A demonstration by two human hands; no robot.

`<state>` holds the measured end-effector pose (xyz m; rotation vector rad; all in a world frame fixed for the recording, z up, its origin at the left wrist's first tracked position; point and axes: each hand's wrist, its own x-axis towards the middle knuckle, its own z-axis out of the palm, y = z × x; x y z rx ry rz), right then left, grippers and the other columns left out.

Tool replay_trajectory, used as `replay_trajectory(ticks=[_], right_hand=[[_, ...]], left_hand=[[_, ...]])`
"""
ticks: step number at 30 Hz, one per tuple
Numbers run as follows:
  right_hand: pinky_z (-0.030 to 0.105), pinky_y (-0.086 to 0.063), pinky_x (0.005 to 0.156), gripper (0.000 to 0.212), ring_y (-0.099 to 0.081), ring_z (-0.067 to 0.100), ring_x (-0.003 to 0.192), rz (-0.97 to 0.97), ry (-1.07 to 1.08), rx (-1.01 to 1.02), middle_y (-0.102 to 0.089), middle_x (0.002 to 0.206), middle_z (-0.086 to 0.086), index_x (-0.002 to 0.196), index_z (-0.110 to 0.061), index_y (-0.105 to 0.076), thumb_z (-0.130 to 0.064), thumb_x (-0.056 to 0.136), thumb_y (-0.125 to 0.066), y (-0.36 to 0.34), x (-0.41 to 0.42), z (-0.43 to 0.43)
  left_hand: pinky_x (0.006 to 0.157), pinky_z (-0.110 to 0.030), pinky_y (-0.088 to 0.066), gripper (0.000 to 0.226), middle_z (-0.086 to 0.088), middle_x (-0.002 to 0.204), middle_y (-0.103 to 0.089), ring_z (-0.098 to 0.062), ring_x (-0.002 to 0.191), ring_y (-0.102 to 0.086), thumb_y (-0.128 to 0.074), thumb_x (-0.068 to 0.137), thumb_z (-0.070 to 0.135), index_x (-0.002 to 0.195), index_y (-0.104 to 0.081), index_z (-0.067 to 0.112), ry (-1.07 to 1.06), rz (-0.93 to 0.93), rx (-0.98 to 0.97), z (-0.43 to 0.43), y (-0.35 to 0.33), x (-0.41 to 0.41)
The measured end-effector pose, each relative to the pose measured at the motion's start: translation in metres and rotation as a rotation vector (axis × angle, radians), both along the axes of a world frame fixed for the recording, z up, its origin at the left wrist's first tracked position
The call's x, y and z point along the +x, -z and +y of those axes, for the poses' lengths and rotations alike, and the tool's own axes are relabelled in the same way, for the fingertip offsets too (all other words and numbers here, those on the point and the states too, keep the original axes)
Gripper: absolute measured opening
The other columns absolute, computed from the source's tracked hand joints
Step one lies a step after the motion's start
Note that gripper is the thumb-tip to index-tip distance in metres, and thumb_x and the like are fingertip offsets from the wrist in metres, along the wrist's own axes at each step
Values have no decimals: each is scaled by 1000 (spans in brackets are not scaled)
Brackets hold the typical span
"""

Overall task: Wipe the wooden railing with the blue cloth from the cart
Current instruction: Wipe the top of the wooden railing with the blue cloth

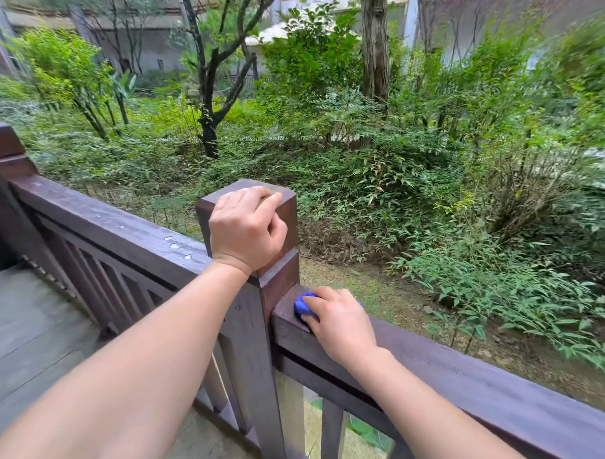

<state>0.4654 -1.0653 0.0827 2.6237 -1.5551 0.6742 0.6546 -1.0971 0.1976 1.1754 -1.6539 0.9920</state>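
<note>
Your right hand (pixel 338 319) sits just right of centre in the lower half of the frame, palm down, fingers curled over the bunched blue cloth (pixel 302 305) and holding it against the flat top of the wooden railing (pixel 470 371). Only the left end of the cloth shows, poking out past your fingertips; the rest is hidden under the hand. That visible end lies right where the rail meets the square post (pixel 288 209), touching it or very nearly so. Your left hand (pixel 246 228) is higher, at the centre of the frame, draped over the near top corner of that post: fingers bent onto the cap, thumb curled against the side facing you, so it holds the post and nothing else. The two hands are near each other, the left above and to the left of the right. From the post the railing runs to the upper left, with slats (pixel 100 267) beneath it, and to the lower right. Grey decking (pixel 30 324) fills the lower left; green shrubs (pixel 430 190) and a dark tree trunk (pixel 208 129) stand beyond the rail.
</note>
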Motion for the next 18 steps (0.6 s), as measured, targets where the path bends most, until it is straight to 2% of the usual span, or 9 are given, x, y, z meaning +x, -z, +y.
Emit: replay_trajectory(ticks=[5, 8, 10, 12, 15, 18], right_hand=[[38, -46, 85, 23, -51, 28, 99, 0, -19, 3, -61, 119, -6, 105, -21, -63, -33, 89, -52, 1, -5, 34], [44, -47, 76, 18, -53, 33, 82, 80, 24, -29, -64, 107, 1, 98, -18, -64, -18, 84, -52, -1, -1, 52], [41, -47, 65, 16, -51, 31, 70, 144, 71, -40, -64, 91, 4, 86, -17, -63, -13, 73, -55, -1, 4, 64], [34, -42, 60, 11, -50, 31, 71, 150, 102, -6, -61, 82, 4, 78, -19, -63, -20, 68, -59, -12, 9, 67], [29, -30, 57, 14, -55, 26, 77, -9, 203, 122, -57, 75, -2, 75, -21, -61, -32, 67, -58, -35, 15, 66], [28, -32, 56, 14, -56, 19, 75, -106, 243, 127, -60, 75, -5, 74, -25, -60, -33, 63, -57, -47, 28, 75]], left_hand=[[77, -38, -57, 26, -5, 99, -77, -29, 89, -72, -60, 75, 14, 96, -76, 16, 25, 20, 42, 2, -2, -2], [79, -38, -57, 27, -6, 99, -77, -29, 91, -72, -60, 75, 13, 96, -76, 14, 14, 32, 151, 10, -7, -3], [84, -41, -55, 30, -8, 105, -76, -31, 97, -71, -57, 77, 16, 101, -74, 11, 20, 37, 301, 18, -12, -4], [93, -45, -51, 35, -13, 112, -73, -34, 105, -67, -56, 78, 17, 107, -72, 6, 66, 57, 416, 29, -16, -2], [107, -48, -45, 47, -17, 128, -67, -36, 121, -61, -56, 80, 19, 122, -67, 2, 157, 44, 458, 52, -10, 13], [112, -51, -40, 53, -15, 137, -61, -34, 129, -55, -53, 82, 22, 133, -60, 5, 201, 31, 435, 82, 8, 44]])
